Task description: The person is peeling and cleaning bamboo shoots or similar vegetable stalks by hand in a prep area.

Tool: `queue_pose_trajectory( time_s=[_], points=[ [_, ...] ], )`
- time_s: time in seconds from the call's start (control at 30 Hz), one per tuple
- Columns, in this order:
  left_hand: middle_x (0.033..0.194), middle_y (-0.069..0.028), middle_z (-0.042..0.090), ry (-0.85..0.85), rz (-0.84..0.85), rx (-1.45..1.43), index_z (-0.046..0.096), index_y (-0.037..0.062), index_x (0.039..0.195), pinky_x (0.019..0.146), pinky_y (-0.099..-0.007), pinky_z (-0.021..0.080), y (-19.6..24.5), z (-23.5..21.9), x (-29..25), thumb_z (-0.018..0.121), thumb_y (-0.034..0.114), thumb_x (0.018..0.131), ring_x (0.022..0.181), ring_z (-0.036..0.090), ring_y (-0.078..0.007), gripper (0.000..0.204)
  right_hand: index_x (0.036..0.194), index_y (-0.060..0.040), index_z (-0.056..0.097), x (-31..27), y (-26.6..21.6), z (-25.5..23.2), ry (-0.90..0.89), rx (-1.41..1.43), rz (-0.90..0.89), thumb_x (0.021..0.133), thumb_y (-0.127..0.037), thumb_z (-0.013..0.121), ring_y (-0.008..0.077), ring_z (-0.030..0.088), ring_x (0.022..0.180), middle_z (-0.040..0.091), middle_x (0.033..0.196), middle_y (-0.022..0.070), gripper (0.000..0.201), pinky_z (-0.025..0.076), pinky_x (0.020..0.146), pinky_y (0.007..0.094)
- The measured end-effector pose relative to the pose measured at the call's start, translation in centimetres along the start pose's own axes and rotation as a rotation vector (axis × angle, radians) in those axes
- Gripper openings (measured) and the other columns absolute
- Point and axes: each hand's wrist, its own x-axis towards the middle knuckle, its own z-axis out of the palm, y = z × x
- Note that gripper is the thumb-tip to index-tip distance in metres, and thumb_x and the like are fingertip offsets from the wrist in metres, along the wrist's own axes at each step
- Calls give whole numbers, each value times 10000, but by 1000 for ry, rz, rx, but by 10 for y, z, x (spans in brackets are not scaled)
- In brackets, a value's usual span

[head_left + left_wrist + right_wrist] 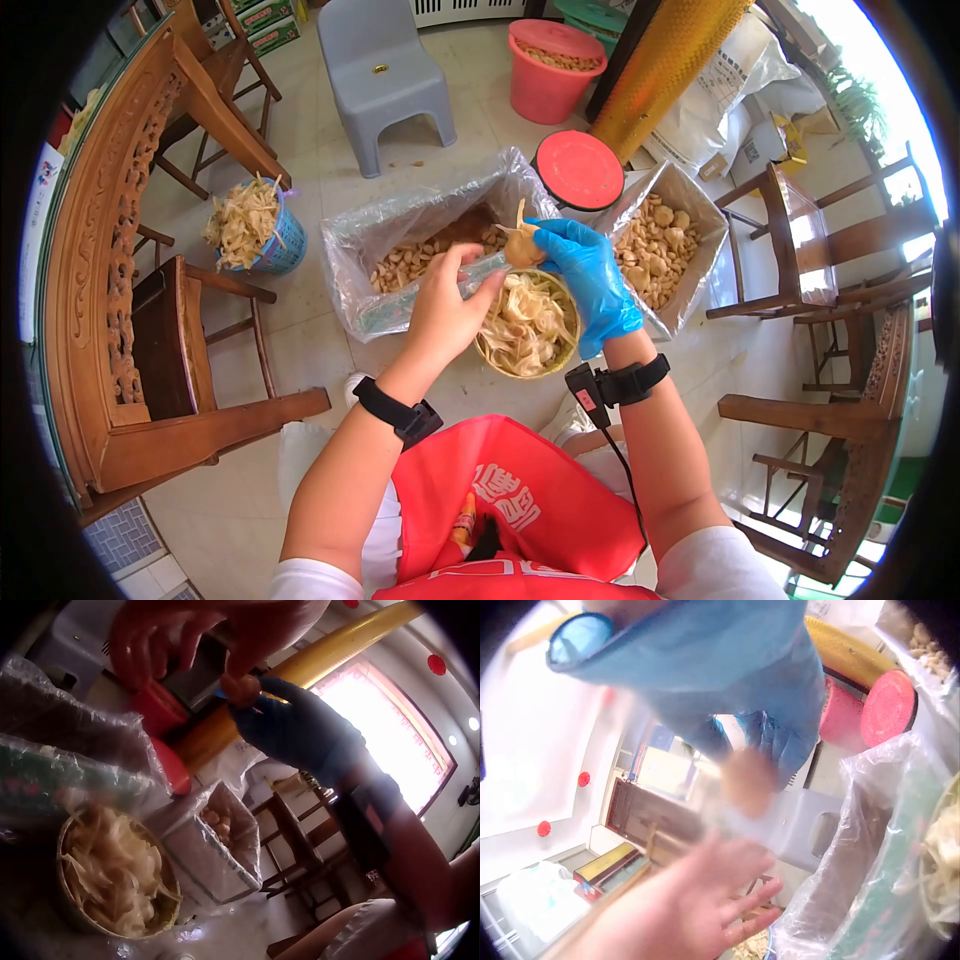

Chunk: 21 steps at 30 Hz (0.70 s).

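Observation:
A garlic bulb (523, 246) with a strip of skin standing up from it is pinched in my blue-gloved right hand (588, 275). My bare left hand (448, 305) is just left of the bulb, its fingers loosely extended; in the left wrist view the thumb overlaps the bulb. Below both hands stands a round basket (572, 350) heaped with pale garlic skins (525, 320). To the left, a plastic-lined box (350, 300) contains loose cloves (400, 268). On the right, another lined box (700, 270) contains garlic bulbs (655, 245), seen also in the left wrist view.
Behind the boxes is a red round lid (579, 170), with a pink bucket (545, 90) and a grey plastic chair (385, 75) farther back. A blue basket (288, 245) full of skins stands left. Wooden chairs (800, 240) flank both sides.

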Motion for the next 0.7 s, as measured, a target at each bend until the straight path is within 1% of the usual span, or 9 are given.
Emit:
queue_pose_trajectory(
  time_s=[0.03,0.07,0.13,0.27,0.37,0.47,0.53,0.63,0.7],
  points=[
    [1143,-101,551,119,132,-87,521,53,1175,720,-282,512,-1,2,2,664,170,852,854,619,-171,373,1017,1,648,0,1,1,0,1,0,858,-188,623,115,571,822,650,944,45,248,473,762,278],
    [1143,-101,551,118,132,-86,521,53,1175,720,-282,512,-1,3,2,664,170,852,854,619,-171,373,1042,9,642,0,1,2,-41,-6,-5,859,-178,618,115,573,838,653,956,54,262,473,775,276],
    [1091,-128,594,-18,-3,-597,530,1,1135,720,-301,519,13,1,1,705,142,811,879,630,-183,394,1066,18,635,-4,-2,9,-83,-12,-11,861,-168,613,114,575,855,657,968,63,278,472,788,275],
    [1107,-134,602,53,65,-554,530,-19,1150,742,-299,524,5,1,5,699,86,811,899,627,-180,394,1095,41,619,-16,-16,20,-131,-139,-13,854,-120,614,119,588,874,662,980,89,289,476,813,274],
    [1085,-124,616,82,53,-661,532,-35,1161,755,-293,523,17,-5,2,699,57,806,897,624,-167,403,1098,51,613,-19,-13,23,-135,-217,-71,860,-103,615,124,595,874,660,1002,98,283,480,810,270],
    [1061,-105,626,92,91,-640,536,-36,1172,766,-290,522,19,-7,2,712,58,791,895,621,-156,430,1103,47,607,-18,-1,25,-87,-211,-187,858,-81,614,158,607,831,655,961,109,276,484,765,287],
    [1052,-100,628,76,39,-527,531,-26,1199,773,-288,521,16,-10,3,708,51,791,894,618,-150,451,1112,34,601,-21,-4,26,-105,-585,-449,850,-77,614,229,598,760,613,883,124,284,476,709,323],
    [1041,-103,630,71,36,-516,528,-24,1201,774,-286,520,14,-10,2,703,55,796,890,622,-157,448,1121,23,585,-24,-6,30,-105,-594,-474,850,-55,594,295,564,758,564,867,152,283,459,695,356],
    [1052,-90,620,87,35,-516,522,-28,1208,785,-277,511,15,-6,0,685,42,812,912,607,-145,434,1127,22,575,-24,1,32,-96,-590,-527,856,-50,583,302,559,782,564,888,159,281,457,710,358]
  ],
)
